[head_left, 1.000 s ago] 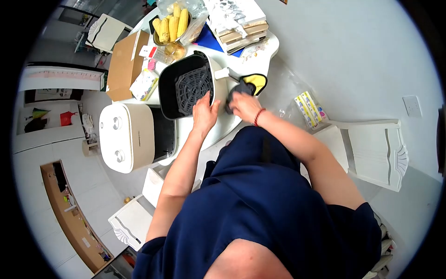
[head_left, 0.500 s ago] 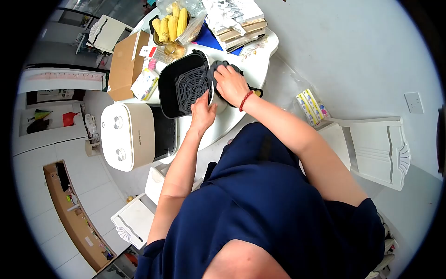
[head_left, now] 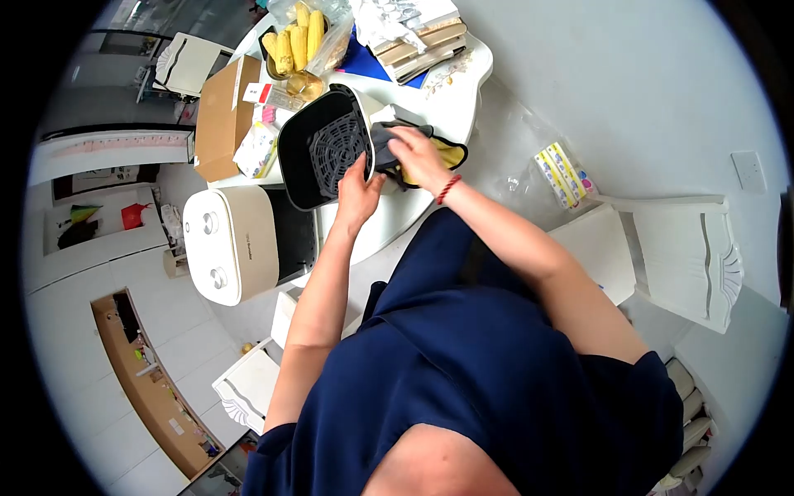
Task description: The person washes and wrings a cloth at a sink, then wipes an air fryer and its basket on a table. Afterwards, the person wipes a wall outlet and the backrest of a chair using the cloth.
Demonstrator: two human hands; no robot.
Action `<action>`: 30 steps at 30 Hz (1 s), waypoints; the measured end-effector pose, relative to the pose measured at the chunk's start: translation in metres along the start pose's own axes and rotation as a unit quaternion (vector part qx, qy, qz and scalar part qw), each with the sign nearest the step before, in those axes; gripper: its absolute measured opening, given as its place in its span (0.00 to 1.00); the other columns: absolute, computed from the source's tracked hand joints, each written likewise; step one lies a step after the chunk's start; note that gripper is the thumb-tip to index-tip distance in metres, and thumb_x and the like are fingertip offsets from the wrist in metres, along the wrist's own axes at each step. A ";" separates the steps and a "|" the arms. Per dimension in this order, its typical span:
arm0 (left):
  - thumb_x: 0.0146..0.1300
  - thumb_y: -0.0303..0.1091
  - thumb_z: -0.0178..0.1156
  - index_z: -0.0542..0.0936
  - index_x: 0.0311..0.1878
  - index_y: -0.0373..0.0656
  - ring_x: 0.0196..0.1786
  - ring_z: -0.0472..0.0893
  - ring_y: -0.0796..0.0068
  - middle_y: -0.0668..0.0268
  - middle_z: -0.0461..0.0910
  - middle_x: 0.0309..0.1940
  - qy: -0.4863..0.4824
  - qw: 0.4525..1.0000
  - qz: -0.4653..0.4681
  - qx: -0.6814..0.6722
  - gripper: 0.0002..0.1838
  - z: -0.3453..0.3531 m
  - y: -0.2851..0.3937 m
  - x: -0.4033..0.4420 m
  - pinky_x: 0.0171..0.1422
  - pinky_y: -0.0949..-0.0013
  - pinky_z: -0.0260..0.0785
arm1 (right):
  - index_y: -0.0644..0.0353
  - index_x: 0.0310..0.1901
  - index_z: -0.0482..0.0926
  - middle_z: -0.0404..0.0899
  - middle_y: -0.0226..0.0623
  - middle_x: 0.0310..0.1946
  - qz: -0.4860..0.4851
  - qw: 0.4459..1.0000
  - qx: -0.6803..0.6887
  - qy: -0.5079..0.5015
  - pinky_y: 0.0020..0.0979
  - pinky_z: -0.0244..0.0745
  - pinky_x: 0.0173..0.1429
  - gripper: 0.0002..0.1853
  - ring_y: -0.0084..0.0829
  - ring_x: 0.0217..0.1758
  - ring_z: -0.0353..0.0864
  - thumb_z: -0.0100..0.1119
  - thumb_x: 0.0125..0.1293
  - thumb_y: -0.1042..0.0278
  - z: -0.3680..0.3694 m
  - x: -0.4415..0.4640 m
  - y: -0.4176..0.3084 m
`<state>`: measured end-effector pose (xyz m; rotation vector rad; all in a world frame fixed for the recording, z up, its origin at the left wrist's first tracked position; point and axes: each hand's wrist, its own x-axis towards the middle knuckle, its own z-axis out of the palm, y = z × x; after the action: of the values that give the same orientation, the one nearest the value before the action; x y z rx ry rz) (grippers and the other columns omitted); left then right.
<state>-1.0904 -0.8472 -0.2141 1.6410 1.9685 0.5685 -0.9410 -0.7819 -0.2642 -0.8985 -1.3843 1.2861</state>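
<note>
A black-lined air fryer basket (head_left: 304,169) with a slotted round rack (head_left: 337,154) inside is tilted on the white table, its opening turned toward the left. My left hand (head_left: 359,197) grips its near rim, fingers inside and thumb outside. My right hand (head_left: 418,155), slightly blurred and wearing a red bead bracelet, holds a grey and yellow cloth (head_left: 451,153) against the basket's outer wall. Part of the cloth is hidden under that hand. Left of the basket stands the cream air fryer body (head_left: 230,244) with two knobs, its dark cavity facing the table.
Corn cobs (head_left: 298,41) lie in a dark container at the back, beside a glass cup (head_left: 305,85). A cardboard box (head_left: 223,120) and a tissue pack (head_left: 257,150) stand at the left. Stacked books (head_left: 418,45) sit at the far right. White chairs (head_left: 674,256) stand around.
My right hand has slid the cloth down and outward along the basket's outer wall, and more of its yellow side shows. The basket has tilted slightly; my left hand keeps its hold.
</note>
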 end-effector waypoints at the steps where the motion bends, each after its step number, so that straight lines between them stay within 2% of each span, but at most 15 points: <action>1: 0.57 0.32 0.65 0.70 0.63 0.29 0.58 0.77 0.46 0.40 0.79 0.51 -0.015 1.000 -0.015 -0.014 0.31 -0.001 0.004 0.002 0.63 0.56 0.68 | 0.65 0.55 0.76 0.76 0.47 0.55 -0.024 0.998 -0.060 0.019 0.38 0.66 0.66 0.19 0.46 0.60 0.73 0.55 0.66 0.65 0.012 -0.006 0.005; 5: 0.57 0.32 0.65 0.70 0.63 0.27 0.59 0.78 0.46 0.40 0.78 0.53 -0.004 1.000 -0.021 -0.003 0.31 -0.004 0.012 0.001 0.65 0.59 0.67 | 0.60 0.54 0.73 0.71 0.42 0.62 -0.031 0.949 -0.314 -0.016 0.43 0.70 0.62 0.16 0.47 0.59 0.70 0.55 0.65 0.69 0.004 -0.025 0.052; 8: 0.60 0.28 0.64 0.71 0.63 0.28 0.52 0.81 0.66 0.51 0.82 0.50 0.028 0.999 0.013 -0.026 0.28 0.011 -0.036 0.008 0.58 0.67 0.71 | 0.56 0.47 0.75 0.73 0.36 0.50 -0.062 0.860 -0.470 -0.189 0.39 0.78 0.50 0.14 0.44 0.52 0.73 0.58 0.57 0.74 -0.018 -0.018 0.026; 9: 0.60 0.28 0.63 0.69 0.64 0.26 0.54 0.80 0.67 0.51 0.81 0.52 0.003 0.999 0.005 -0.047 0.29 0.008 -0.036 0.010 0.60 0.68 0.70 | 0.56 0.41 0.77 0.72 0.36 0.43 -0.103 0.856 -0.476 -0.170 0.38 0.79 0.45 0.11 0.42 0.47 0.75 0.58 0.54 0.74 -0.014 -0.026 0.036; 10: 0.60 0.28 0.64 0.69 0.64 0.25 0.54 0.80 0.67 0.50 0.81 0.52 0.014 0.999 0.009 -0.031 0.30 0.008 -0.035 0.012 0.61 0.68 0.69 | 0.55 0.40 0.81 0.73 0.38 0.48 -0.080 0.850 -0.475 -0.214 0.42 0.79 0.47 0.10 0.45 0.48 0.77 0.58 0.56 0.73 -0.012 -0.033 0.031; 12: 0.60 0.27 0.64 0.68 0.64 0.24 0.54 0.80 0.67 0.49 0.81 0.53 0.038 0.999 0.012 0.001 0.30 0.009 -0.035 0.010 0.62 0.69 0.68 | 0.54 0.41 0.84 0.73 0.38 0.51 0.016 0.833 -0.445 -0.329 0.43 0.78 0.50 0.11 0.46 0.51 0.79 0.57 0.57 0.72 -0.014 -0.048 0.010; 13: 0.60 0.28 0.64 0.67 0.64 0.23 0.56 0.79 0.67 0.49 0.80 0.54 0.018 1.000 0.003 -0.015 0.32 0.005 -0.028 0.011 0.63 0.69 0.68 | 0.54 0.43 0.85 0.77 0.41 0.50 0.079 0.872 -0.349 -0.336 0.43 0.78 0.52 0.13 0.46 0.50 0.81 0.55 0.57 0.70 -0.020 -0.050 0.003; 16: 0.58 0.33 0.65 0.68 0.65 0.24 0.62 0.77 0.53 0.41 0.76 0.57 -0.012 0.999 -0.022 -0.037 0.34 -0.006 -0.005 0.009 0.68 0.63 0.65 | 0.58 0.40 0.83 0.83 0.51 0.35 0.153 0.970 -0.134 -0.133 0.42 0.76 0.47 0.12 0.48 0.40 0.83 0.54 0.59 0.64 -0.026 -0.036 0.016; 17: 0.58 0.33 0.65 0.70 0.63 0.25 0.58 0.80 0.58 0.44 0.79 0.55 -0.017 0.998 -0.018 -0.049 0.32 -0.004 -0.012 0.012 0.65 0.66 0.67 | 0.59 0.40 0.82 0.82 0.51 0.31 0.195 0.975 -0.091 -0.053 0.43 0.76 0.45 0.13 0.47 0.38 0.83 0.54 0.61 0.62 -0.029 -0.024 0.021; 18: 0.59 0.33 0.65 0.70 0.63 0.26 0.56 0.80 0.61 0.46 0.80 0.53 -0.028 0.997 -0.024 -0.065 0.31 -0.006 -0.005 0.012 0.63 0.67 0.68 | 0.63 0.44 0.80 0.82 0.51 0.38 0.215 0.976 -0.020 -0.026 0.42 0.75 0.50 0.15 0.47 0.43 0.82 0.52 0.63 0.61 -0.035 -0.010 0.015; 20: 0.59 0.32 0.65 0.72 0.62 0.28 0.52 0.81 0.66 0.50 0.82 0.50 -0.050 0.993 -0.034 -0.098 0.29 -0.013 0.019 0.012 0.60 0.68 0.69 | 0.66 0.50 0.76 0.80 0.53 0.47 0.095 0.995 0.011 0.007 0.42 0.72 0.57 0.19 0.48 0.50 0.79 0.50 0.65 0.61 -0.017 0.004 0.021; 22: 0.62 0.32 0.63 0.74 0.60 0.32 0.46 0.79 0.75 0.60 0.83 0.46 -0.123 0.972 -0.070 -0.189 0.24 -0.017 0.018 0.020 0.54 0.72 0.70 | 0.66 0.55 0.72 0.76 0.54 0.54 0.015 0.990 -0.139 -0.021 0.44 0.67 0.63 0.20 0.53 0.56 0.75 0.50 0.67 0.61 0.002 0.010 0.044; 23: 0.63 0.32 0.63 0.74 0.60 0.32 0.46 0.79 0.75 0.61 0.83 0.46 -0.132 0.967 -0.086 -0.200 0.23 -0.020 0.023 0.020 0.53 0.72 0.70 | 0.65 0.54 0.72 0.77 0.55 0.53 0.060 0.985 -0.154 -0.049 0.46 0.66 0.64 0.20 0.56 0.55 0.74 0.51 0.67 0.59 0.001 0.017 0.062; 27: 0.66 0.33 0.62 0.75 0.60 0.35 0.47 0.78 0.78 0.64 0.82 0.47 -0.130 0.965 -0.088 -0.211 0.21 -0.016 0.019 0.028 0.55 0.73 0.69 | 0.62 0.48 0.72 0.78 0.54 0.43 0.096 0.962 -0.253 0.024 0.50 0.73 0.48 0.15 0.55 0.45 0.78 0.59 0.65 0.64 0.005 0.001 0.048; 30: 0.64 0.36 0.63 0.76 0.60 0.35 0.48 0.80 0.72 0.59 0.83 0.47 -0.095 0.977 -0.083 -0.170 0.23 -0.010 0.022 0.031 0.56 0.70 0.69 | 0.62 0.48 0.71 0.79 0.54 0.43 0.184 0.972 -0.130 0.070 0.47 0.73 0.48 0.17 0.56 0.46 0.78 0.61 0.63 0.64 0.018 -0.038 0.047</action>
<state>-1.0842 -0.8130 -0.1970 1.2597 1.7380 0.6197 -0.9551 -0.8155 -0.3155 -1.4512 -1.3334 1.2985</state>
